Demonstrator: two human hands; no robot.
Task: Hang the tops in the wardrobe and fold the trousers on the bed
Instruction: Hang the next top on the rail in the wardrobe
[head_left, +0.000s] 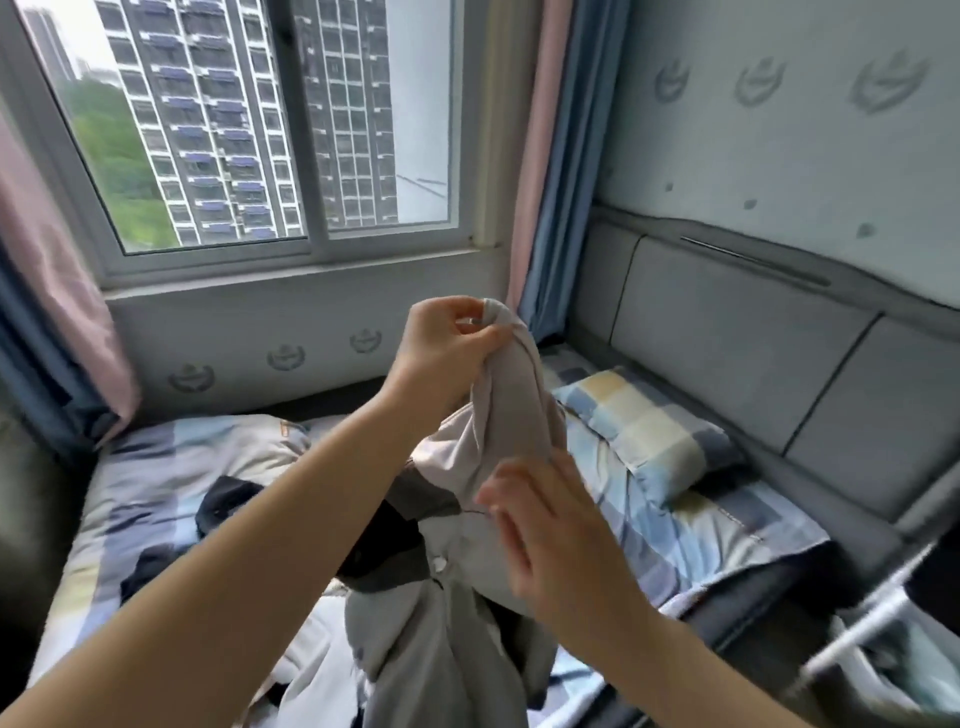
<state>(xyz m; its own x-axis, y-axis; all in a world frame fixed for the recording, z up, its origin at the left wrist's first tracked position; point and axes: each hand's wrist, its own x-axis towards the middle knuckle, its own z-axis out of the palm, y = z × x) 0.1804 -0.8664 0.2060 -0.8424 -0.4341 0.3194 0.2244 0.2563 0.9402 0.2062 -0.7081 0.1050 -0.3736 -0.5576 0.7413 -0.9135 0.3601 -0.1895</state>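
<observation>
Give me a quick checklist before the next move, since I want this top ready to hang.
1. Left hand grips the grey top at its bunched upper end: ok.
2. Right hand has a hold on the top: not ok, fingers straight against the cloth.
3. Top lifted off the bed: cannot tell, its lower part is hidden among the pile.
4. Hanger in the top: cannot tell.
5. Wardrobe in view: not ok.

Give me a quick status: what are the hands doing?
Left hand pinches grey garment at its top, lifted over bed. Right hand open against the cloth. More clothes heaped beneath.
</observation>
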